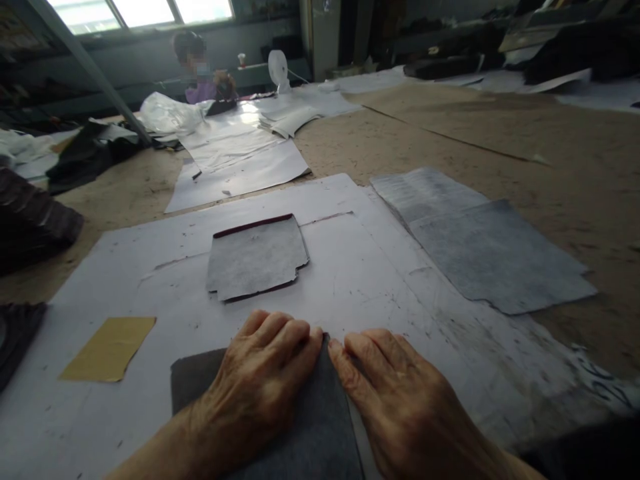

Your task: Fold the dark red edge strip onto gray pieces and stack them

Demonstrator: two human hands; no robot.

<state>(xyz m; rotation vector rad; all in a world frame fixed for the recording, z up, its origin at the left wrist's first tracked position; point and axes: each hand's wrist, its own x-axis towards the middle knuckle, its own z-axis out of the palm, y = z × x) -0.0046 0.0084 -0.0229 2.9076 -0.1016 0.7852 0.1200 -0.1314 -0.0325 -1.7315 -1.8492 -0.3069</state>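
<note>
Toward the near edge of the white sheet (380, 280), left hand (267, 373) rests on a dark grey panel (325, 433), right hand (400, 393) curled at its far right corner. Notched grey panel (257, 257) lies just beyond; tan card (110, 348) near the sheet's left edge. Pale grey pieces (500, 260) straddle its right edge onto brown tabletop (500, 153).

The sheet (323, 433) is grey, thin and matt, darker at its left and bluish toward its right. It lies on white paper (380, 280), its near end cut off by the bottom of the view. The far left corner shows, slightly clipped; the left hand (265, 383) covers much of the middle. At the far right corner a small dark tip shows between that hand and the right hand (403, 400), and the right edge runs straight nearer
</note>
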